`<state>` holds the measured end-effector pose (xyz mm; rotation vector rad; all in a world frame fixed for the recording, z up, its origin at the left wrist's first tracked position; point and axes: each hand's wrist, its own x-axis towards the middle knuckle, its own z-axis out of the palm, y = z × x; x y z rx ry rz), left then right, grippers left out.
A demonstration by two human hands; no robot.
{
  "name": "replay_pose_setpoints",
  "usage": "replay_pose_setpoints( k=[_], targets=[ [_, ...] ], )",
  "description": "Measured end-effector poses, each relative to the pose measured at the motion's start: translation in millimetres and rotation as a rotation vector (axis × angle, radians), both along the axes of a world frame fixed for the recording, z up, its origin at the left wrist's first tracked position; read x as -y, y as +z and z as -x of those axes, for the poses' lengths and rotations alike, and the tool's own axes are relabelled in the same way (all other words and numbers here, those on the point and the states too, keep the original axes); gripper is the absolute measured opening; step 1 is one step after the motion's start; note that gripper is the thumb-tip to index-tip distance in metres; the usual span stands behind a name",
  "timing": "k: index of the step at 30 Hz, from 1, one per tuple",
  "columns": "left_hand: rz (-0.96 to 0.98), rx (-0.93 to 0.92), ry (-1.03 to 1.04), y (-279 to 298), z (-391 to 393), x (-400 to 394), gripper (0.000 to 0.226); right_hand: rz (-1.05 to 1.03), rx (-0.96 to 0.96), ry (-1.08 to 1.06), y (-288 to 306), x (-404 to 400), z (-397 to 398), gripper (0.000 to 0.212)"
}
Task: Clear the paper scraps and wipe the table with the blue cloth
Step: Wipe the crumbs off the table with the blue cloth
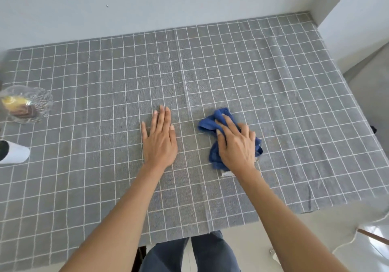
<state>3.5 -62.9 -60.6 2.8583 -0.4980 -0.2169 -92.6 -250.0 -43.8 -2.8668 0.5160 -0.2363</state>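
The blue cloth (210,122) lies crumpled right of the table's middle, and my right hand (236,143) presses down on it with fingers curled over the fabric. A small white label of the cloth (226,174) pokes out near my wrist. My left hand (159,137) rests flat on the grey checked tablecloth (105,82), fingers together, palm down, holding nothing. It is about a hand's width left of the cloth. I see no paper scraps on the table.
A clear glass bowl (42,101) holding yellow and brown items stands at the left edge. Below it lies a white object (15,152), partly cut off. Walls close off the back and the back right. The table's front edge and right edge drop to the floor.
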Motion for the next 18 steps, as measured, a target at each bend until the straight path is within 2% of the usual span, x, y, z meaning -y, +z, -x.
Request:
replay_pose_setpoints(
  k=[6,8,11,13,15,18],
  targets=[
    [-0.019,0.013,-0.003,2,1,-1,0.058,-0.037,-0.002,-0.262,4,51,2,0.042],
    [-0.015,0.023,-0.003,2,2,-1,0.057,-0.073,0.042,-0.234,10,32,-4,0.040],
    [0.001,0.017,0.003,2,1,-1,0.056,-0.046,0.018,-0.020,9,-12,-8,0.036],
    [0.009,0.015,0.001,2,2,-1,0.055,-0.041,-0.001,0.042,5,-22,-7,0.038],
    [0.010,0.017,-0.008,2,1,-1,0.055,-0.037,-0.010,0.000,2,-12,-6,0.040],
    [0.005,0.011,-0.007,2,1,-2,0.056,-0.030,-0.009,-0.177,-1,10,-3,0.043]
  ],
)
